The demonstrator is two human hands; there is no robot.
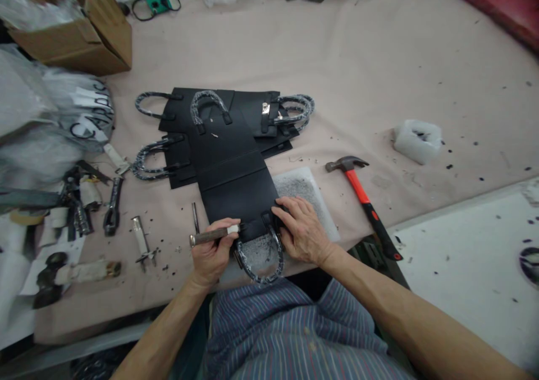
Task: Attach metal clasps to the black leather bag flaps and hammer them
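My left hand (211, 256) is closed around a hand punch (213, 236), a metal shaft with white wrapping, its tip at the near left corner of a black leather-like bag panel (236, 186). My right hand (304, 231) grips the panel's right edge, thumb and fingers bent beside the handle base. A curved bag handle (263, 279) in clear plastic wrap hangs from the near end, towards my body. Under that end lies a white, speckled pad (301, 184). More black bag panels (181, 164) with wrapped handles lie beneath and beyond, one with a silver clasp (265, 109).
A claw hammer (362, 195) with a red and black handle lies to the right, near a white roll (418, 140). On the left are a mallet (76, 273), another punch tool (142, 239) and plastic bags (76, 102). A cardboard box (84, 32) stands far left.
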